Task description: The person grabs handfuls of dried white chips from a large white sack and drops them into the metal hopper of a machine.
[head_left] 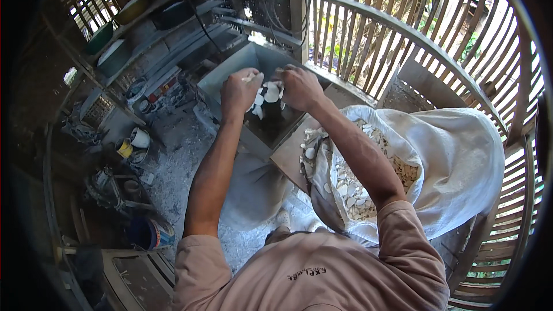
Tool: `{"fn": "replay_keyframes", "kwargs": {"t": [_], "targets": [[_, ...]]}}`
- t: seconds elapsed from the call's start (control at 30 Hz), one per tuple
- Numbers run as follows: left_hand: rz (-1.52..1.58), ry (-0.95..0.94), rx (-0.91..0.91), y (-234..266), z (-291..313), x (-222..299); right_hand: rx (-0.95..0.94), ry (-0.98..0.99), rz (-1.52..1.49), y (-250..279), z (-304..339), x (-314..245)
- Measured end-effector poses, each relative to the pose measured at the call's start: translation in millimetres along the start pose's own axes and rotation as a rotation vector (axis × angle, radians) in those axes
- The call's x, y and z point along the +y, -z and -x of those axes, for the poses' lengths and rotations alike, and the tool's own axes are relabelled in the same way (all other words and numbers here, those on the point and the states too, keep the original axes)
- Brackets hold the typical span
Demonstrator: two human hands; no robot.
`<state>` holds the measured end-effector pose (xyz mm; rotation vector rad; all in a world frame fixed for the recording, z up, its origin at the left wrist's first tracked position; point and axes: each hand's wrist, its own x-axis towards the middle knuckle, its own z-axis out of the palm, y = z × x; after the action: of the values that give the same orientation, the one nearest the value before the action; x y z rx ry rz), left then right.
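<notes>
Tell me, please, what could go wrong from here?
The chips between the left hand and right hand might scatter outside the box. The right forearm, passing above the open sack, could knock pieces out. The dusty-looking floor may be slippery.

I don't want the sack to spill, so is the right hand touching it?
Apart. The head view shows the right hand over the bin, clear of the sack; only the forearm crosses in front.
</notes>
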<state>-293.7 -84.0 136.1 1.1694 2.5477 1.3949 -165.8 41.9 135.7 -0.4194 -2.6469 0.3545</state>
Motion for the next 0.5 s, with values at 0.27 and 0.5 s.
{"fn": "replay_keyframes", "kwargs": {"t": [0.27,0.5], "targets": [[-0.01,-0.042,0.024,-2.2,-1.8,-8.0,0.059,-0.016,-0.004,2.0,-1.3,-1.9],[-0.062,-0.032,-0.052,-7.1,-5.2,-13.2,0.104,-0.074,-0.002,7.8,1.0,-4.7]]}}
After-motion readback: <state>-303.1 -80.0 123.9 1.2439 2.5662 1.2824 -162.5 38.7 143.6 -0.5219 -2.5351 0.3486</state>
